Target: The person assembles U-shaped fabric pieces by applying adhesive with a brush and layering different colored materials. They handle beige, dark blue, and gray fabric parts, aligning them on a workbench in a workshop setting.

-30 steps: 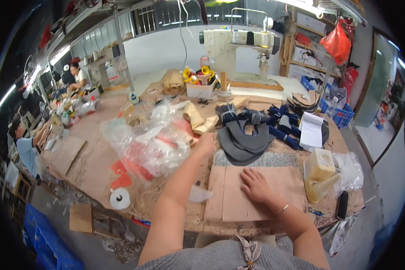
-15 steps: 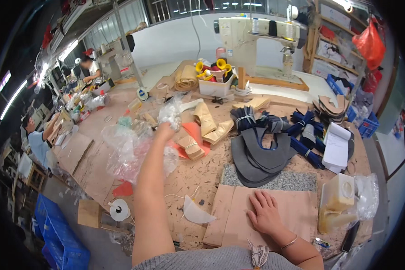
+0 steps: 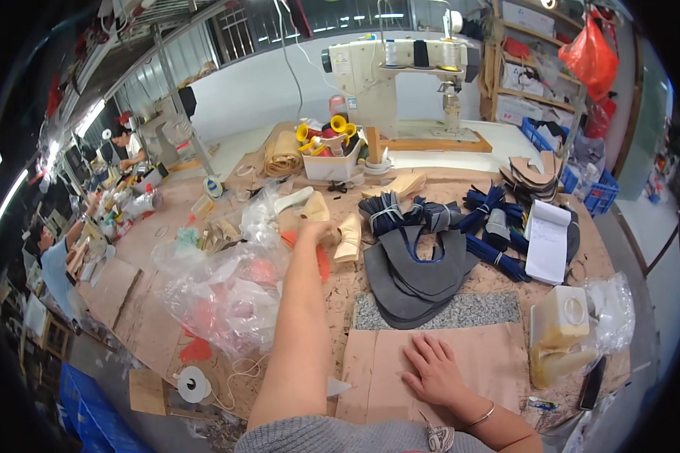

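My left hand (image 3: pixel 316 231) reaches out over the table, its fingers curled round a small tan bundle (image 3: pixel 331 238) that is mostly hidden by the hand. Two more cream-tan pieces, a near one (image 3: pixel 347 240) and a far one (image 3: pixel 315 208), lie right beside it. Under the hand and wrist an orange-red sheet (image 3: pixel 323 262) shows. Flat on a stack of pinkish-tan sheets (image 3: pixel 370 370) rests my right hand (image 3: pixel 433 370), fingers spread and holding nothing. Just beyond it, dark grey curved cut pieces (image 3: pixel 412 272) overlap a speckled grey slab (image 3: pixel 483 308).
Clear plastic bags (image 3: pixel 219 302) lie left of my left forearm. Tied dark blue bundles (image 3: pixel 491 208) and a notepad (image 3: pixel 545 241) are at the right. A glue-stained plastic container (image 3: pixel 559 325) stands near the right edge. A sewing machine (image 3: pixel 385 75) stands behind. Two people work at far left.
My left hand has moved from the clear plastic bag to the tan bundles and closed there. The view has shifted to the right. My right hand stays flat on the sheets.
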Available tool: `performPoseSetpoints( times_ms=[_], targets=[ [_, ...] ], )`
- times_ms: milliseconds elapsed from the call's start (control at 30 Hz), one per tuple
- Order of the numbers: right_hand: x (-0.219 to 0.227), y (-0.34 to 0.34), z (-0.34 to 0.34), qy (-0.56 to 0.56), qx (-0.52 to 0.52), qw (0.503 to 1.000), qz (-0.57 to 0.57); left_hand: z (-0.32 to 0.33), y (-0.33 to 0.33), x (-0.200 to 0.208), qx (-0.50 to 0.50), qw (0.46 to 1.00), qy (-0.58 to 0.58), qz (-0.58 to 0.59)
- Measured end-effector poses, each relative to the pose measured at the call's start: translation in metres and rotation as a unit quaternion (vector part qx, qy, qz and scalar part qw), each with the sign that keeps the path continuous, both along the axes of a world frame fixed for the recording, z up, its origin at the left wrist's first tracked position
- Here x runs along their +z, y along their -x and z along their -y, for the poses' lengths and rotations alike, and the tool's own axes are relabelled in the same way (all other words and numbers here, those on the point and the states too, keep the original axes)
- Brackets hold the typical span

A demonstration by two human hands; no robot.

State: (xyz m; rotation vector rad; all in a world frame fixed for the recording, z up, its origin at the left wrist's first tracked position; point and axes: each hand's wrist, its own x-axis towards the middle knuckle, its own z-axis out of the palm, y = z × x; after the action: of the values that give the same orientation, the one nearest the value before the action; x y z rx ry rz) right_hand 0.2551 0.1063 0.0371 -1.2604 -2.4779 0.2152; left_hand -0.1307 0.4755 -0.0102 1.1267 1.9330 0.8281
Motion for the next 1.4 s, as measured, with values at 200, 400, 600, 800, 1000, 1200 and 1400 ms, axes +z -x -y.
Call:
performPoseSetpoints(
  times_ms=[200, 400, 600, 800, 1000, 1200, 1400],
  targets=[
    [-0.005, -0.007, 0.003, -0.011, -0.013, 1.0, -0.003, 0.079, -0.035, 0.087, -0.176, 0.758, -0.303, 0.55],
    [-0.011, -0.009, 0.004, -0.031, -0.001, 0.999, -0.014, 0.146, -0.105, 0.144, -0.299, 0.742, -0.331, 0.5],
    [-0.018, -0.012, 0.007, -0.047, 0.005, 0.998, -0.042, 0.175, -0.131, 0.119, -0.535, 0.5, -0.308, 0.608],
    [-0.023, -0.014, 0.009, -0.06, 0.005, 0.997, -0.047, 0.193, -0.153, 0.119, -0.667, 0.285, -0.198, 0.659],
    [-0.025, -0.013, 0.011, -0.055, 0.007, 0.997, -0.056, 0.229, -0.153, 0.104, -0.642, 0.331, -0.19, 0.665],
    [-0.025, -0.019, 0.011, -0.041, 0.003, 0.997, -0.066, 0.246, -0.131, 0.093, -0.277, 0.746, -0.225, 0.562],
    [-0.018, -0.002, 0.015, -0.046, 0.019, 0.997, -0.064, 0.127, 0.037, 0.068, -0.059, 0.981, -0.186, 0.011]
  ],
)
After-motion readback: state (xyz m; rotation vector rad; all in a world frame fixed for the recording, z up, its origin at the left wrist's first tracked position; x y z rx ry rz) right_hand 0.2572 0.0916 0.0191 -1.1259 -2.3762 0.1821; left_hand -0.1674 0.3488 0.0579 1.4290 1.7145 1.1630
